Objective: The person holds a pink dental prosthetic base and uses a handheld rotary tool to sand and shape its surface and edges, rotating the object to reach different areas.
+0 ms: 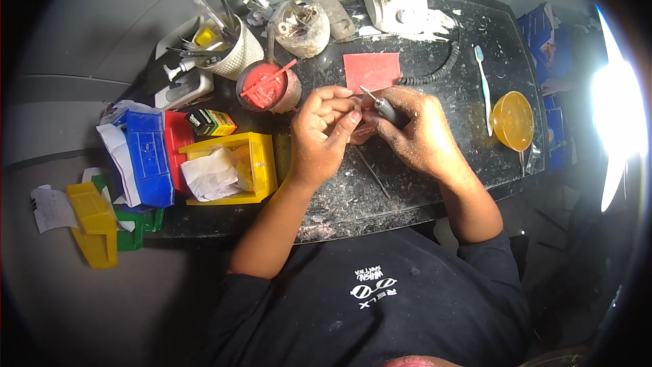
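The left hand (324,134) pinched the pinkish piece (363,133); the right hand (426,134) clasped the handpiece (387,109) just right of that grip, where a slipping tip could have nicked the left thumb (348,122)

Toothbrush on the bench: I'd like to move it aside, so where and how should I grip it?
Probably pinch the toothbrush across its slim mid-handle, from above and slightly left: it lies flat, its bristle head at the far end, and the amber dish sits close to its near end, on the right.
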Demonstrator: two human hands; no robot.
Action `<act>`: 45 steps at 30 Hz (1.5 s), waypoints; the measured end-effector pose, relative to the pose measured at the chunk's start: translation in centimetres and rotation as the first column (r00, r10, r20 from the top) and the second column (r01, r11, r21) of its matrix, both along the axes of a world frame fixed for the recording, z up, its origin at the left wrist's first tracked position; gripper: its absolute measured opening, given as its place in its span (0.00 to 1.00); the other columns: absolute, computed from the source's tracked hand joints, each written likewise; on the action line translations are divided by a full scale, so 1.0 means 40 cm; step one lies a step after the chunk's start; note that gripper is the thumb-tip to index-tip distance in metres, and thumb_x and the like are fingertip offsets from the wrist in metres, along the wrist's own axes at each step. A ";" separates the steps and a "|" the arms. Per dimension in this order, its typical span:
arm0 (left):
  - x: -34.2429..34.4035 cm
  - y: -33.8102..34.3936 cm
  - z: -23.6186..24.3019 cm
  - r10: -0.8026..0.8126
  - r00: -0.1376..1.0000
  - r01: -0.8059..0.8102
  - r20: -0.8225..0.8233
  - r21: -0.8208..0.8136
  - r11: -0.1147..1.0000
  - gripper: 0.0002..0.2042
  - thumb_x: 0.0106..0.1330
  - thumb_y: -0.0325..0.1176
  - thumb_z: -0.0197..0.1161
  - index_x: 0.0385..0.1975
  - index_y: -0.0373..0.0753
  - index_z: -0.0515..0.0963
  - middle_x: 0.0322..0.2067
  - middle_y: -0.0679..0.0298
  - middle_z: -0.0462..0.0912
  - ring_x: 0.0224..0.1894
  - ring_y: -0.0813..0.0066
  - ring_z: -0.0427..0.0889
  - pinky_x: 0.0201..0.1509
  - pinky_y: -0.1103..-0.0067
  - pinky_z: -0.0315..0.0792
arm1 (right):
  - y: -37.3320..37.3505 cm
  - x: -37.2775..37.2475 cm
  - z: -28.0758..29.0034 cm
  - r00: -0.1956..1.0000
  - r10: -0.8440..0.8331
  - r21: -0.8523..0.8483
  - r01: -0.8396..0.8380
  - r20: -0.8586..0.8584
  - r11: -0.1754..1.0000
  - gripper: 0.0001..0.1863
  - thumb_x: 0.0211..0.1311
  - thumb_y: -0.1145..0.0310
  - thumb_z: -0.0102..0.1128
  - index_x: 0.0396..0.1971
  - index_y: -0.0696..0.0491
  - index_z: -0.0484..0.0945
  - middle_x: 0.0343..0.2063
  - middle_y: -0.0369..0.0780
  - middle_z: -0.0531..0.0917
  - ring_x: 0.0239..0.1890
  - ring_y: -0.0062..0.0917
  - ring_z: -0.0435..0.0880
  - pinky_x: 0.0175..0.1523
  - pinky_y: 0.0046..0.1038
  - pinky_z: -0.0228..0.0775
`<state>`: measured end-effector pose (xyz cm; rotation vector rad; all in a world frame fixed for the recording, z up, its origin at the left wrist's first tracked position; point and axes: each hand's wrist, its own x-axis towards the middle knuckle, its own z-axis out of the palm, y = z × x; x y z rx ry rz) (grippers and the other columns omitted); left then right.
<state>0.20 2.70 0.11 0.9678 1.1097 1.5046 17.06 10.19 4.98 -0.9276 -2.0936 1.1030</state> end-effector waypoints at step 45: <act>-0.005 -0.016 0.010 0.376 0.384 0.075 -0.843 0.435 0.897 0.37 0.40 0.42 0.82 0.53 0.36 0.75 0.51 0.58 0.79 0.49 0.61 0.78 0.55 0.64 0.65 | 0.030 0.016 0.012 0.998 0.062 0.096 -0.064 0.025 0.993 0.11 0.55 0.73 0.72 0.37 0.58 0.83 0.32 0.49 0.82 0.35 0.48 0.83 0.41 0.37 0.76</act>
